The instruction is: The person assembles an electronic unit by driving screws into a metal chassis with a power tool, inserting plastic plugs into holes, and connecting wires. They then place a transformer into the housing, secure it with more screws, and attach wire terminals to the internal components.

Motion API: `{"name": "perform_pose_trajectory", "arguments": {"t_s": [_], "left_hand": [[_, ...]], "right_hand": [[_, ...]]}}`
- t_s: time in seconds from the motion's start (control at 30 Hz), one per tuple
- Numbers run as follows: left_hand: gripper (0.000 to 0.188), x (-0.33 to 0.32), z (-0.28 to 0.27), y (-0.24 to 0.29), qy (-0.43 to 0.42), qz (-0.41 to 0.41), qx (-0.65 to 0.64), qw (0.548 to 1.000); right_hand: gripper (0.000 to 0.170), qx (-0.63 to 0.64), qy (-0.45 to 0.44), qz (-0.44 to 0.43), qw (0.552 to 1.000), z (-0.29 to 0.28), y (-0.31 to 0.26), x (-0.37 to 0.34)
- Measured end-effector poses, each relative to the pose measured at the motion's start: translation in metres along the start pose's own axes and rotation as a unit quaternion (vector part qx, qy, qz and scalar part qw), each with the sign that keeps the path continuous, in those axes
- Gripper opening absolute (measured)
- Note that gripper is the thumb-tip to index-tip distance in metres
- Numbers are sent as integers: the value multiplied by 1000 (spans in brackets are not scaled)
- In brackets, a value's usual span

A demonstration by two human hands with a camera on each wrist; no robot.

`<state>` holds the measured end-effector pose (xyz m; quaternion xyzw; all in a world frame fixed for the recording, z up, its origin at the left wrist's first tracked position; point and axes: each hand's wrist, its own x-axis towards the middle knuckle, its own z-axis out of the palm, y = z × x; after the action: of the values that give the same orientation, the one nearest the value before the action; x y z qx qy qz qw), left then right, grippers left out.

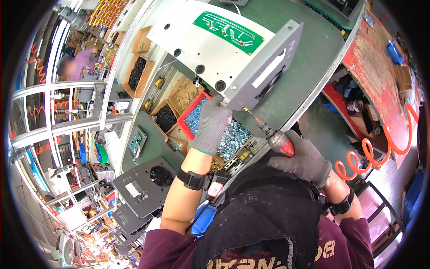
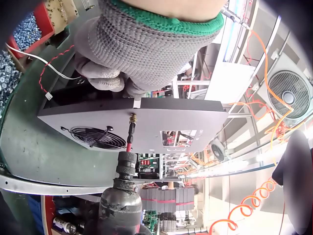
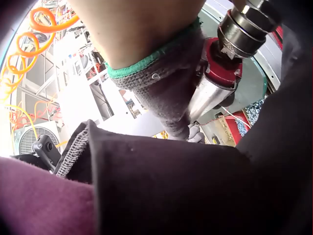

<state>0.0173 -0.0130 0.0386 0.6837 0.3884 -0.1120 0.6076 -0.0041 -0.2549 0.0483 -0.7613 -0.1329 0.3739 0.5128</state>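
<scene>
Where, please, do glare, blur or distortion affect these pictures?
Head: fisheye curvature, glare lower left; left wrist: washed-out right side, a dark grey rounded shape blurred at the edge; right wrist: black cloth garment mostly featureless, red-and-silver metal power tool catching highlights.

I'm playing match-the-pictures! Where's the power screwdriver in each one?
Head: right of centre, the power screwdriver is in the right hand.
Left wrist: bottom, left of centre, tip upward.
Right wrist: upper right, close up.
Shared landmark: the red bin, just left of centre, top left, then right of centre.
</scene>
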Motion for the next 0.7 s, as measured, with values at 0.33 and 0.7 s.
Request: {"name": "perform_pose_trajectory", "arguments": {"t_s": [0.33,0.7], "left_hand": [[20,1,-5,1,-21,12,36,999],[40,-29,4,-78,-237,-83,-323,912]], "right_hand": [[56,-31,-15,32,999,-3,-12,9],[77,-96,-50,60,992,-20,5,-20]]}}
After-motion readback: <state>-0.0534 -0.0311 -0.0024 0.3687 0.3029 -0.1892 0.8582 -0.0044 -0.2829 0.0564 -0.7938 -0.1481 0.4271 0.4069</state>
